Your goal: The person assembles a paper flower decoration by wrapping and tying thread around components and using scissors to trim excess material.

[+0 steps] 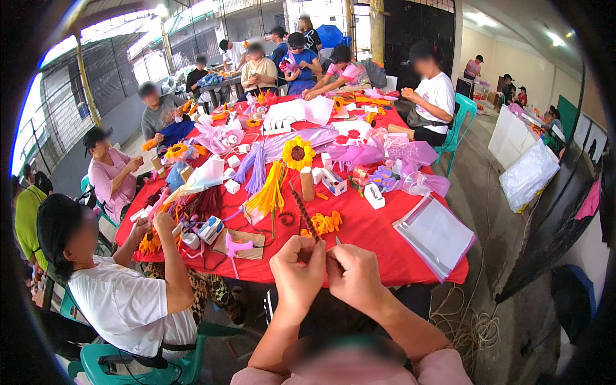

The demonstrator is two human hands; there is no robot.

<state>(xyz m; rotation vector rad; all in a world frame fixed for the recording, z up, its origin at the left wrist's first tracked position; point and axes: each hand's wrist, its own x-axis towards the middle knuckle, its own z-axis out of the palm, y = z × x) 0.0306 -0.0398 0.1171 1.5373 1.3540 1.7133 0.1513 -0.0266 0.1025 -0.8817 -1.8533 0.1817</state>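
Observation:
My left hand is closed, its thumb and finger pinching a dark brown fuzzy pipe cleaner that rises up and leftward over the table. Close beside it, my right hand is also closed in a pinch. A small greyish tip pokes out above the right fingers; what it belongs to is hidden. Just beyond both hands lie orange fuzzy petals on the red tablecloth. Farther off are a yellow sunflower with a brown middle, a yellow pipe cleaner bundle and a purple bundle.
At my left, a co-worker in a white shirt works with orange pieces. A pink glue gun rests on cardboard. Clear plastic sheets lie at the right table edge. More people sit around the table. Loose rope lies on the floor.

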